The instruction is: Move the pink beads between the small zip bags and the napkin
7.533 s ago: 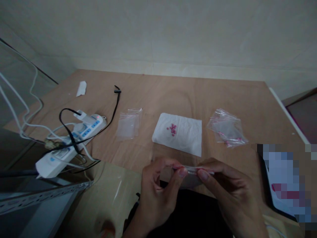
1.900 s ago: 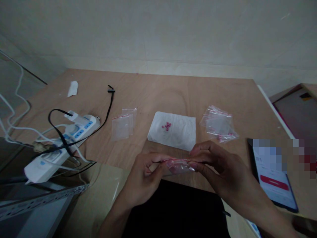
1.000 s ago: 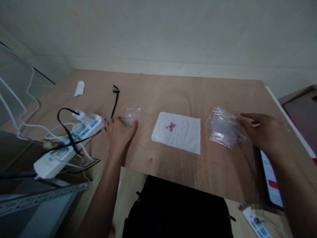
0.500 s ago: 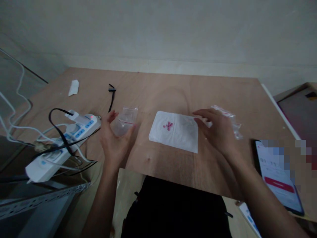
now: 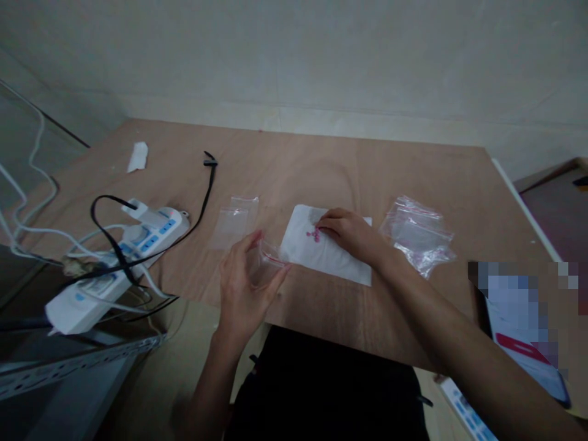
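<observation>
My left hand holds a small clear zip-lock bag near the table's front edge, thumb and fingers gripping its red-lined mouth. To its right lies a white sheet, paper or cloth, bearing several small pink pieces, too small to identify. Over the sheet, my right hand reaches in from the right with fingertips pinched together right at the pink pieces; whatever is between them is hidden. Behind my left hand, clear zip-lock bags lie flat on the table.
A pile of clear zip-lock bags lies right of the sheet. At the right edge is a phone. On the left stand a white power strip with tangled cables, a black strap and a white scrap. A wall rises behind.
My left hand has moved right, away from the bags lying on the left, and now grips a bag beside the sheet. My right hand has moved left from the sheet's right edge to the pink pieces.
</observation>
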A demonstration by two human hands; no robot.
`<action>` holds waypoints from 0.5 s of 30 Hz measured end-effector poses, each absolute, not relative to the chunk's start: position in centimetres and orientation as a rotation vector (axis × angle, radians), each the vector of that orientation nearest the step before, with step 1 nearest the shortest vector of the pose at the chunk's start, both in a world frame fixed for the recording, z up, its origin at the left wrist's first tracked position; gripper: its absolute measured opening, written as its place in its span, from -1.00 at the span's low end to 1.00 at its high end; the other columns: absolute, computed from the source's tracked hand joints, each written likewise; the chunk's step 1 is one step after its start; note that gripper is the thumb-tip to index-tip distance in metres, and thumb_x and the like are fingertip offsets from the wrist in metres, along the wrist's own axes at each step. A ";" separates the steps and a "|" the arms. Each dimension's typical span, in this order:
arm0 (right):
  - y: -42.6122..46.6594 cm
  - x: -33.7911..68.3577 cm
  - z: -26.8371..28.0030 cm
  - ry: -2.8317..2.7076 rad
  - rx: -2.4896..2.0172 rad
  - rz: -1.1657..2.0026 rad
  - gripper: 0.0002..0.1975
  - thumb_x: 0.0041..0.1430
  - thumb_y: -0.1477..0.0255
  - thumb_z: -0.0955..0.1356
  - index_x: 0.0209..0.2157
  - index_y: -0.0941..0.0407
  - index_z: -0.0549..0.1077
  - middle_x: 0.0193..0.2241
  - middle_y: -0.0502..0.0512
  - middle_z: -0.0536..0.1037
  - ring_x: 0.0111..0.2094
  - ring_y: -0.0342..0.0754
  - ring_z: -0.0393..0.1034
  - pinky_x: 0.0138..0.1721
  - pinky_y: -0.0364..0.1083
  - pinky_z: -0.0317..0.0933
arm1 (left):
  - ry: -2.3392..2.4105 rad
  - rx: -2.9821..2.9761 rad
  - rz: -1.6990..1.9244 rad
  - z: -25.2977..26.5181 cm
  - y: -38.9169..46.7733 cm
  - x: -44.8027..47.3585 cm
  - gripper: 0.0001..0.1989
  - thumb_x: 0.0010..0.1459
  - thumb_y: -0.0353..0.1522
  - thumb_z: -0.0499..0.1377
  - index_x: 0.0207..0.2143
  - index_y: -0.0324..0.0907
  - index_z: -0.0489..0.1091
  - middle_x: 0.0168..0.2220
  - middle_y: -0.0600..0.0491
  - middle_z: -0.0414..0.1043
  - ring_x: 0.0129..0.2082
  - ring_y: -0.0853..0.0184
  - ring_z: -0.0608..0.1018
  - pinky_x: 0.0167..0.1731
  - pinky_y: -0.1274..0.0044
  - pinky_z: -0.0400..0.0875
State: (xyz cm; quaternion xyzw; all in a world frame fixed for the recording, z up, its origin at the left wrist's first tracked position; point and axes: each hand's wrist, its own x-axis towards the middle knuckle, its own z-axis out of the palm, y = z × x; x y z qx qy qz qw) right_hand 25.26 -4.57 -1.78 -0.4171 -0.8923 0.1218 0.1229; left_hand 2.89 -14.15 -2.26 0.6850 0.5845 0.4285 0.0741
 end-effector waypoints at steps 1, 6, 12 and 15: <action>-4.6 25.2 -1.8 -2.623 -1.222 0.330 -0.73 0.29 0.55 0.23 -0.19 0.15 0.58 -0.20 0.23 0.57 -0.13 0.05 0.46 -0.06 0.00 0.33 | 1.752 2.060 1.282 -2.2 -14.1 2.9 -0.37 -0.02 -0.23 0.36 0.09 -0.13 0.23 0.00 -0.11 0.44 -0.05 0.12 0.53 -0.03 0.22 0.41; -5.1 24.6 -1.4 -2.684 -1.317 0.230 -0.75 0.26 0.59 0.24 -0.25 0.25 0.56 -0.26 0.29 0.55 -0.19 0.07 0.44 -0.15 -0.02 0.31 | 1.715 2.085 1.239 -2.1 -13.6 3.1 -0.37 0.01 -0.24 0.35 0.10 -0.13 0.21 0.01 -0.11 0.42 -0.05 0.13 0.52 -0.03 0.22 0.40; -4.8 24.6 -0.8 -2.538 -1.461 0.410 -0.80 0.20 0.60 0.29 -0.32 0.24 0.58 -0.27 0.26 0.54 -0.30 -0.01 0.44 -0.21 -0.08 0.28 | 1.654 2.133 1.203 -2.3 -13.0 3.5 -0.35 0.01 -0.25 0.34 0.11 -0.14 0.17 0.01 -0.12 0.39 -0.04 0.13 0.50 -0.04 0.24 0.40; -4.2 24.7 -0.5 -2.498 -1.505 0.486 -0.83 0.13 0.62 0.33 -0.37 0.23 0.59 -0.31 0.23 0.55 -0.31 -0.04 0.44 -0.23 -0.12 0.27 | 1.610 2.148 1.196 -2.6 -12.8 3.7 -0.34 0.00 -0.25 0.34 0.12 -0.14 0.16 0.00 -0.11 0.37 -0.05 0.15 0.49 -0.04 0.25 0.41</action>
